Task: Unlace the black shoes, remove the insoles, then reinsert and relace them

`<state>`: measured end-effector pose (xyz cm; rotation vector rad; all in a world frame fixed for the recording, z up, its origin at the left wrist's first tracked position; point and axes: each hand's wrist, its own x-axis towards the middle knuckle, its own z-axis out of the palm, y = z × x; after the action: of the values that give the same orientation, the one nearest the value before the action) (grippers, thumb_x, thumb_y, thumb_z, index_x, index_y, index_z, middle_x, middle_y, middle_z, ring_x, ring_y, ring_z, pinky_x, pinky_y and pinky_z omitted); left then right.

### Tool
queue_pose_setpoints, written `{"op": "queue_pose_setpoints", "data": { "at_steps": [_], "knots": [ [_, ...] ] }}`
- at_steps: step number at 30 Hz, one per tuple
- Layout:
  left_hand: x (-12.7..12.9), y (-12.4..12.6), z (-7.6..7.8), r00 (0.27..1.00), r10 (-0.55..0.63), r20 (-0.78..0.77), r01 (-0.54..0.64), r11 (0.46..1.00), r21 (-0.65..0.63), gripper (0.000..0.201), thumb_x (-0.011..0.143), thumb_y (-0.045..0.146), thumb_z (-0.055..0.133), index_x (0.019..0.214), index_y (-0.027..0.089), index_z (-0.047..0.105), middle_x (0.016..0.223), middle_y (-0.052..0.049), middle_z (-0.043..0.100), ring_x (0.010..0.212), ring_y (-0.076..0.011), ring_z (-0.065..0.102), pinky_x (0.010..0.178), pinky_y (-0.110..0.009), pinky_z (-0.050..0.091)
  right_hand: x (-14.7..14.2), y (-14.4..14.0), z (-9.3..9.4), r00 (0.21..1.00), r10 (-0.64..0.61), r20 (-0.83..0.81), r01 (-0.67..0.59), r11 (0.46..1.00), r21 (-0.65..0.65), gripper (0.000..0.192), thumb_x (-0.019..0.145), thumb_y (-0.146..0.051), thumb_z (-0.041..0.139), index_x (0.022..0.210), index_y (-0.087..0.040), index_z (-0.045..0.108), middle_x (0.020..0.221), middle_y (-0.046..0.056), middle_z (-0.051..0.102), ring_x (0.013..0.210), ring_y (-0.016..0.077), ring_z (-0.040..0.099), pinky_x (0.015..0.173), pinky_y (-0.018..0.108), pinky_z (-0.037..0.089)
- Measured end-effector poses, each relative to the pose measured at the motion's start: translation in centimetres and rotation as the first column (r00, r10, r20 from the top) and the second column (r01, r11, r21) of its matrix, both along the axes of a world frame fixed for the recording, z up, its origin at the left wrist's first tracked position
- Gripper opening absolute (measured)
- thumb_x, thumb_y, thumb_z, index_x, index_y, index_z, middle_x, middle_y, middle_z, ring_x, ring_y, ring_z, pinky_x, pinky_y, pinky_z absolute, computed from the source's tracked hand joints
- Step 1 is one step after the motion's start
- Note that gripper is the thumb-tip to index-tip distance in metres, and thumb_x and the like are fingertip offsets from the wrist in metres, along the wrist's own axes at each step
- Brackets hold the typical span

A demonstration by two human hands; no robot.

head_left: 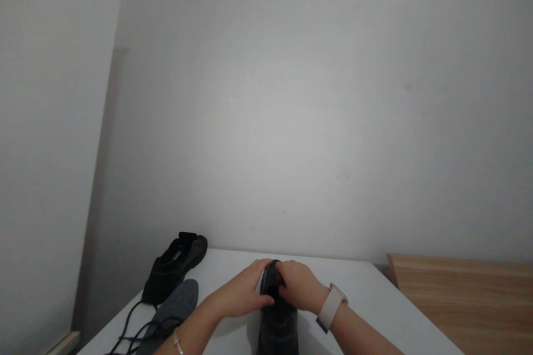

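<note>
at the near edge of the white table point(366, 283), dead centre of the view, a black shoe point(278, 319) stands on its sole, its far end pointing away toward the wall. both hands are on that far end. the left hand point(244, 291) lies against the shoe's left side, fingers curled over the top and thumb pressed to the upper. the right hand point(297, 285) covers the top from the right, fingers bent down and closed on the material at the opening. both grips are clamped on the shoe; the hands meet over it and hide most of its far end, so the detail under the fingers cannot be told. the near part of the shoe runs out of the bottom of the frame.

a pale watch point(331, 308) sits on the right wrist and a thin bracelet point(177, 342) on the left forearm.

to the left, well apart from the held shoe, a second black shoe point(175, 269) rests at the table's far left corner, heel tab up. just beside it, nearer the person, a grey insole point(177, 302) lies flat, with a dark lace point(133, 333) trailing across and past it toward the table's left edge.

to the right, a wooden surface point(462, 299) adjoins the table. a plain pale wall point(291, 122) fills the background.
</note>
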<state>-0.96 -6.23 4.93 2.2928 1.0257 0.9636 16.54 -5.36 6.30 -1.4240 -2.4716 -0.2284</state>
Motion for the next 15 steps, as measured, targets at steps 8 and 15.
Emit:
{"op": "queue_pose_setpoints", "data": {
  "at_steps": [8, 15],
  "knots": [
    [2.8, 6.1, -3.5, 0.954, 0.236, 0.182, -0.234, 0.972, -0.031, 0.010, 0.064, 0.021, 0.058, 0.060, 0.016, 0.065, 0.064, -0.003, 0.062, 0.063, -0.0193, 0.056, 0.059, -0.027, 0.040, 0.8, 2.0, -0.7, 0.970, -0.083, -0.228, 0.097, 0.994, 0.049, 0.019, 0.079, -0.013, 0.046, 0.090, -0.019, 0.061, 0.081, 0.009, 0.070, 0.075, 0.0218, 0.064, 0.060, 0.027, 0.035],
    [3.0, 6.9, -4.9, 0.833, 0.351, 0.427, -0.367, 0.929, -0.048, 0.023, 0.067, 0.035, 0.062, 0.054, 0.017, 0.061, 0.058, -0.001, 0.059, 0.060, -0.0188, 0.053, 0.057, -0.027, 0.037, 1.7, 0.2, -1.0, 0.787, 0.095, -0.610, 0.033, 0.980, 0.195, 0.009, 0.082, -0.020, 0.050, 0.079, -0.020, 0.058, 0.077, 0.004, 0.065, 0.072, 0.0172, 0.059, 0.065, 0.026, 0.041]
  ]
}}
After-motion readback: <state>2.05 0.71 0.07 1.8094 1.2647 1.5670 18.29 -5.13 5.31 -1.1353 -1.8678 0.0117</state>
